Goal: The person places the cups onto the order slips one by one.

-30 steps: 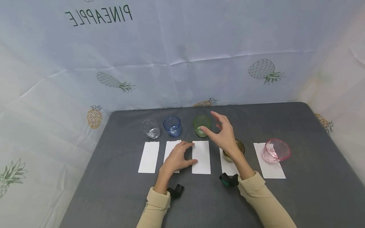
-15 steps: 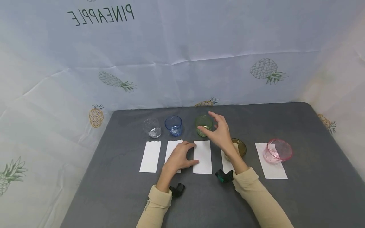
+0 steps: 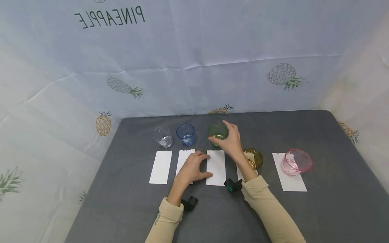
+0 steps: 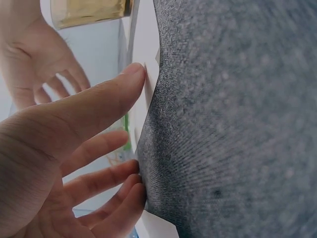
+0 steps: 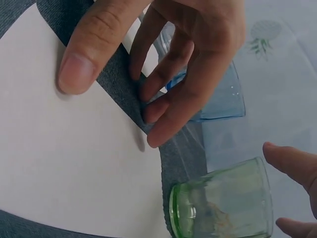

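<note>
Glass tumblers number five on the dark grey bench (image 3: 334,209): one clear glass (image 3: 164,137), one blue glass (image 3: 185,133), one green glass (image 3: 217,131), one amber glass (image 3: 255,159) and one pink glass (image 3: 295,162). White paper strips (image 3: 160,167) also number five, laid side by side in one row. Clear, blue and green stand behind the first three strips, counted from the left; amber and pink are on the fourth and fifth. Two bare hands are at work. With thumb and fingers spread, the right hand (image 3: 230,139) reaches about the green glass, gripping nothing; the right wrist view shows its fingertips close to the rim. The left hand (image 3: 191,166) is unclenched and holds nothing, its fingertips at the third strip; whether they touch it is unclear. That hand covers part of the second strip, while the right forearm (image 3: 245,166) crosses the fourth and partly hides the amber glass. Two black wrist devices (image 3: 189,203) sit beside the tan cuffs (image 3: 254,189). Behind hangs a pineapple-print curtain (image 3: 194,37).
</note>
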### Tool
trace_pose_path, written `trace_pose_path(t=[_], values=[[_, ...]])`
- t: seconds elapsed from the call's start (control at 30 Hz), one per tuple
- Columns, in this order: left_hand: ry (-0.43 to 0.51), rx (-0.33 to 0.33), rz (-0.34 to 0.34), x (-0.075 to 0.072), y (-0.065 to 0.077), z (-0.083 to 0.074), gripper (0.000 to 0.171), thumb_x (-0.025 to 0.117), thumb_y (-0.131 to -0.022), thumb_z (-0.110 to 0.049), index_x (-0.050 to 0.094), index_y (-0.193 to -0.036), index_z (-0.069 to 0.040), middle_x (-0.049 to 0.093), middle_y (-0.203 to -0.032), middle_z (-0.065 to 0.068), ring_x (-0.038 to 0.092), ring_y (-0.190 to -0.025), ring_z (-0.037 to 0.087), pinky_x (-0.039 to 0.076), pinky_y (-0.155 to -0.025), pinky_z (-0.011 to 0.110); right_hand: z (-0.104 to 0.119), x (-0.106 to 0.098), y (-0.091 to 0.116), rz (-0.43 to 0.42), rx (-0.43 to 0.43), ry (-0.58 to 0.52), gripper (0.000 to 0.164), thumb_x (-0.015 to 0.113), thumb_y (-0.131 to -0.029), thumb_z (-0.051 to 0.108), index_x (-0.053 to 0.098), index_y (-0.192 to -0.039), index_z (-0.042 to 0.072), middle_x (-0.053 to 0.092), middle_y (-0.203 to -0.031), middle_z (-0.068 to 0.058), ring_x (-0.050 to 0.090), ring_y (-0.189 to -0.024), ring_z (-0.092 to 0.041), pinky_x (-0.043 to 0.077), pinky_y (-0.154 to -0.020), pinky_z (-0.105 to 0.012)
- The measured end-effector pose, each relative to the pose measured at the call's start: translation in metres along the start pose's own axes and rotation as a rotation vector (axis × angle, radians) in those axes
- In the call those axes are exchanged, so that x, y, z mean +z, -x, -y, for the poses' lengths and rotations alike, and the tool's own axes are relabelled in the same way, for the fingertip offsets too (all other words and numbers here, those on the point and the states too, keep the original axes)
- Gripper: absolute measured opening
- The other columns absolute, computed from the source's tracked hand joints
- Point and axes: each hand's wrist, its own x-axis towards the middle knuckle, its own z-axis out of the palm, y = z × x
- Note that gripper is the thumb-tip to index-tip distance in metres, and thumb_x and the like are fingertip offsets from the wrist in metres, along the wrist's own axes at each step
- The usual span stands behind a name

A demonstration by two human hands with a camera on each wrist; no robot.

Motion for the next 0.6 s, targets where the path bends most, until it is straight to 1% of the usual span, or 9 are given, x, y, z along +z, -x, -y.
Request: trace_pose_path(t=[0.17,0.37,0.6], values=[[-0.014,0.007,0.0,0.0,-0.001,0.0011,0.062,0.089,-0.078,-0.033,0.069,-0.13,-0.006,0.065,-0.126,0.015,0.062,-0.114,0.033,0.052,-0.101,0.046,-0.0046,0.0044,-0.0019,-0.006,0.043,0.005,0.094,0.085,-0.083,0.026,0.034,-0.158,0.004,0.034,-0.157,-0.025,0.035,-0.146,-0.045,0.035,-0.118,-0.062],[-0.006,0.015,0.003,-0.0007,-0.0018,0.0016,0.061,0.089,-0.078,-0.032,0.07,-0.129,-0.006,0.065,-0.125,0.015,0.063,-0.113,0.034,0.053,-0.099,0.047,-0.0075,0.0069,-0.0029,-0.014,0.039,0.0,0.092,0.084,-0.084,0.024,0.033,-0.158,0.003,0.038,-0.154,-0.026,0.04,-0.14,-0.045,0.039,-0.114,-0.06],[-0.017,0.004,0.009,-0.0003,-0.0016,0.0018,0.061,0.089,-0.078,-0.034,0.07,-0.129,-0.006,0.065,-0.125,0.015,0.062,-0.114,0.034,0.052,-0.1,0.047,-0.008,0.0086,-0.0026,-0.036,0.036,0.01,0.092,0.084,-0.083,0.024,0.035,-0.156,-0.003,0.041,-0.152,-0.027,0.041,-0.14,-0.047,0.04,-0.113,-0.06]])
